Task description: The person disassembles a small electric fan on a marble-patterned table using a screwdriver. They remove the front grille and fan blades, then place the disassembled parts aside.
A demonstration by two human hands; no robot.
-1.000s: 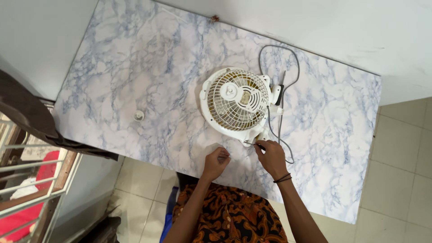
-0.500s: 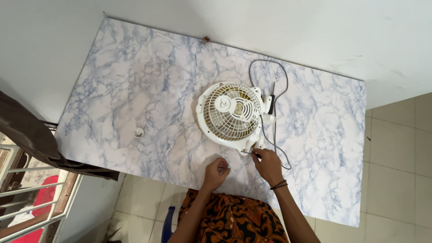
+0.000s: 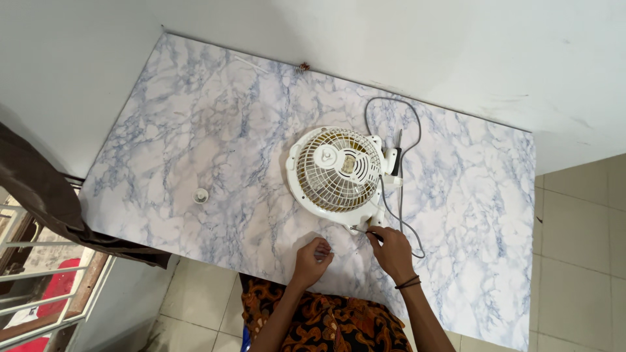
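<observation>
A small white table fan (image 3: 336,171) lies face up on the marble-patterned table (image 3: 195,130), its round grille upward and its grey cord (image 3: 399,163) looping behind and down the right side. My right hand (image 3: 390,248) pinches a thin dark tool, its tip against the fan's lower right edge near the base. My left hand (image 3: 312,261) rests loosely curled on the table just left of it, fingers closed; whether it holds something small I cannot tell.
A small white round cap (image 3: 201,195) sits alone on the table's left part. White walls meet the table's far edge. A brown cloth (image 3: 39,189) hangs at the left above a metal railing (image 3: 39,287). Tiled floor (image 3: 580,248) lies to the right.
The view has shifted a little; both hands stay at the fan's lower edge, the right hand still on the tool, the left hand still curled beside it.
</observation>
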